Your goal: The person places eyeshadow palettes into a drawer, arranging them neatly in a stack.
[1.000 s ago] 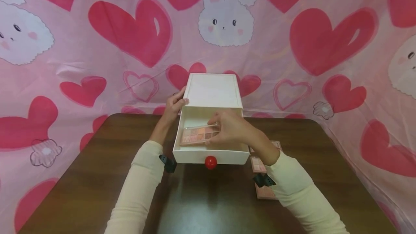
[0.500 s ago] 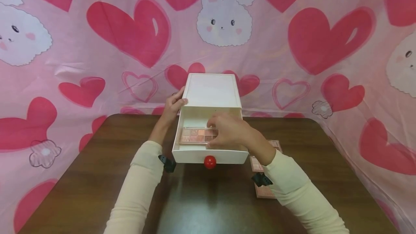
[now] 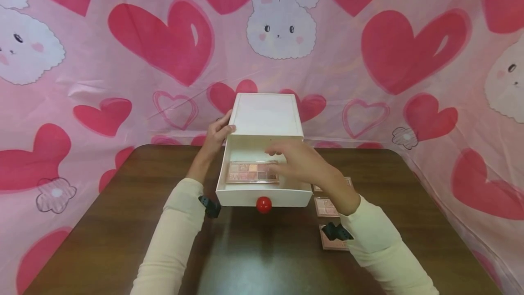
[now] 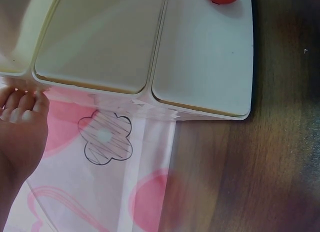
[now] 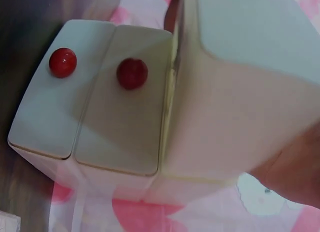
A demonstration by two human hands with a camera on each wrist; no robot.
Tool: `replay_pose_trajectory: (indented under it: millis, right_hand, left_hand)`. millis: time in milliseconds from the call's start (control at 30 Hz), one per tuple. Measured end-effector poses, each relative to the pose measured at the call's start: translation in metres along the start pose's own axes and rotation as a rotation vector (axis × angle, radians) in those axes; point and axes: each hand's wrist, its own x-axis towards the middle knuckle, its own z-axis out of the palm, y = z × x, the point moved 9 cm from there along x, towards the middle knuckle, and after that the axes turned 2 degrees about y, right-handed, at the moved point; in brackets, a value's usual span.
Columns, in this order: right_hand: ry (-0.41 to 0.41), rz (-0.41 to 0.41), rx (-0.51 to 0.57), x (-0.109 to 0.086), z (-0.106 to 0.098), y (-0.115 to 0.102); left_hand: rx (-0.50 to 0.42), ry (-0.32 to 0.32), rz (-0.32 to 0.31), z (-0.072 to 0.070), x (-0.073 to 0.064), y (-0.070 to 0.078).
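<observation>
A white drawer unit stands on the table with its top drawer pulled out. Inside that drawer, towards the left front, an eyeshadow palette with a clear lid lies flat. My right hand hovers at the drawer's right, fingers spread and holding nothing; its thumb overlaps the palette's right end, and I cannot tell whether they touch. In the right wrist view the pulled-out drawer hides most of this hand. My left hand rests against the unit's left side, thumb at the top front corner; its fingers touch the side wall.
Three more palettes lie on the wooden table right of the unit, including a middle palette and a front palette, partly under my right arm. Two shut lower drawers with red knobs sit below. A heart-patterned cloth hangs behind.
My right hand lowered the tilted palette flat onto the drawer floor, let go and drew back slightly to the right. The left hand stayed on the unit's side.
</observation>
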Motion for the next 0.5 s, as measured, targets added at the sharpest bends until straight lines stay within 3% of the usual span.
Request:
replay_pose_trajectory:
  millis: [367, 500]
  right_hand:
    - [0.408, -0.103, 0.268, -0.056, -0.044, 0.031]
    - [0.469, -0.095, 0.360, -0.075, -0.049, 0.057]
  left_hand:
    - [-0.009, -0.004, 0.010, 0.001, 0.000, 0.000]
    - [-0.015, -0.001, 0.023, 0.000, 0.001, 0.001]
